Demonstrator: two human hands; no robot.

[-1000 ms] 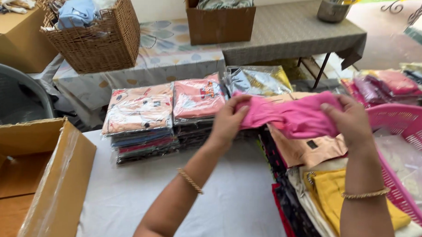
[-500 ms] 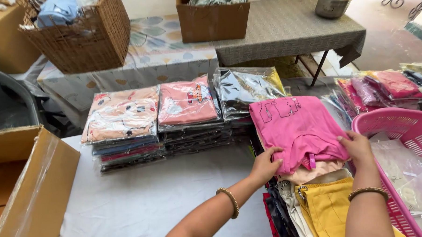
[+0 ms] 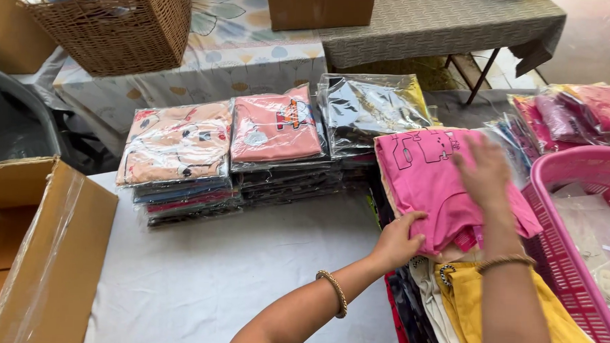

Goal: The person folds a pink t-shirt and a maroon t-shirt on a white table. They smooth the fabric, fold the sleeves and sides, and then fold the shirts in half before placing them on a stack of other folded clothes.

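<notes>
Both hands on pink shirt [image 3: 434, 186] at table's right edge | L hand [image 3: 398, 241] pinching shirt's near-left corner | R hand [image 3: 484, 172] flat, fingers spread, on top | basket [image 3: 564, 251] just right.

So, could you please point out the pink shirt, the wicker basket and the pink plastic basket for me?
pink shirt [image 3: 427, 165], head view, on its flat upper front.
wicker basket [image 3: 120, 33], head view, on its woven front wall.
pink plastic basket [image 3: 553, 234], head view, on its slatted left wall.
</notes>
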